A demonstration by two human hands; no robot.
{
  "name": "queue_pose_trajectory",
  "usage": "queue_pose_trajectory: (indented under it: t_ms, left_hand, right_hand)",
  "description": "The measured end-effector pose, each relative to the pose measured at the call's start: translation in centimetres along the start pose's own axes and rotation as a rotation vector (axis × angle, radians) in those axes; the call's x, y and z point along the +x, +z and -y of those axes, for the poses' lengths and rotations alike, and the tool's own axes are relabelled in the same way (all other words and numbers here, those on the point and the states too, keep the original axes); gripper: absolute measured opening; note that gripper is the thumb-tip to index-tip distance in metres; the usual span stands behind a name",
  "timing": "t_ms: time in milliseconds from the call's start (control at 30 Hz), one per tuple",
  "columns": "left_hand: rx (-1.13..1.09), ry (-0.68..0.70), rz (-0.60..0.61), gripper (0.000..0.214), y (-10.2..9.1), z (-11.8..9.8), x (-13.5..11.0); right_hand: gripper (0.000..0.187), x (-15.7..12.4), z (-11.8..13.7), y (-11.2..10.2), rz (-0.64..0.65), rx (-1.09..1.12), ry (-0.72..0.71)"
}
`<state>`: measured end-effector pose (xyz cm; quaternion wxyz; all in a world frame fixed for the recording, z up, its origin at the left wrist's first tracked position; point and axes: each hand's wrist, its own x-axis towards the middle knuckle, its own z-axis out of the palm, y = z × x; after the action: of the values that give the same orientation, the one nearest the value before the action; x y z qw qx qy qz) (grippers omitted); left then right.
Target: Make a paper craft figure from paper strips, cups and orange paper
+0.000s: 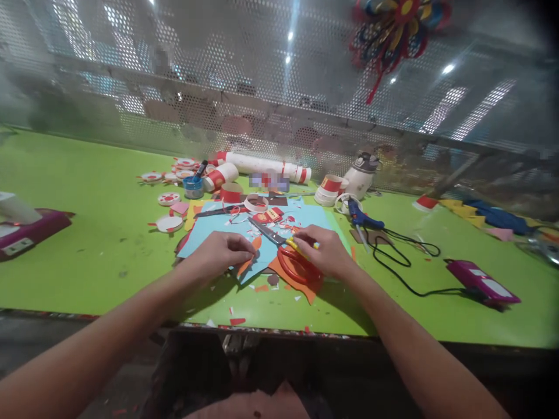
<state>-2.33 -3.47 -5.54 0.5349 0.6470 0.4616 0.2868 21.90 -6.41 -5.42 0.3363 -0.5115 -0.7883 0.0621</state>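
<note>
In the head view, the left hand (229, 251) is pinching a slim orange piece (257, 243) between thumb and fingertips, holding it over the near part of a blue sheet (203, 233). The right hand (323, 247) is curling its fingers beside the scissors (276, 237) and a yellow part next to their pivot; whether it is gripping them, I cannot tell. The scissors are lying between the two hands, their blades pointing away to the left over the blue sheet and their red handles resting over an orange sheet (309, 292).

Beyond the blades, a paper ring (256, 203) and red cut-outs (267, 216) are crowding the blue sheet, while small scraps (238, 321) are littering the near edge of the green table (109, 192). Behind, a long white tube (262, 163) is lying crosswise, with a blue jar (193, 187) and white discs (169, 223) sitting to its left. On the right, stacked rings (329, 189) are standing just beside a bottle (360, 177). Nearer, a blue glue gun (360, 218) is trailing its black cord (437, 292) in loops across the table, past the right forearm, to a purple power strip (480, 282). A perforated screen (131, 105) is closing off the far side.
</note>
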Motion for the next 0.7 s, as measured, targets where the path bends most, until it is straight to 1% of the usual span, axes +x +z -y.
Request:
queue_pose_trajectory:
  t_ms: [100,233,300,400,500,600,700]
  left_hand:
    - [-0.005,0.003,-0.006,0.019,1.2,-0.7,0.3]
    - [-0.065,0.026,-0.034,0.015,1.9,-1.1,0.3]
    - [-0.070,0.007,-0.034,0.014,2.0,-0.9,0.3]
    - [-0.053,-0.043,-0.016,0.010,2.1,-0.3,0.6]
    - [-0.044,-0.058,-0.026,0.006,2.3,0.4,1.1]
    - [-0.040,-0.046,-0.013,0.008,2.4,0.9,1.4]
    - [0.004,-0.044,0.011,0.012,2.3,0.8,1.2]
  right_hand:
    - [0.013,-0.2,1.2,0.8,0.034,-0.006,-0.138]
    - [0.019,-0.3,1.8,1.2,0.061,-0.063,-0.226]
    - [0.025,-0.1,1.9,1.2,0.117,-0.124,-0.276]
    - [0.030,0.3,2.1,1.5,0.246,-0.230,-0.344]
    - [0.030,0.4,2.5,2.5,0.322,-0.315,-0.330]
    - [0.033,0.2,2.6,3.4,0.352,-0.349,-0.296]
    - [0.035,0.0,2.4,3.8,0.369,-0.358,-0.290]
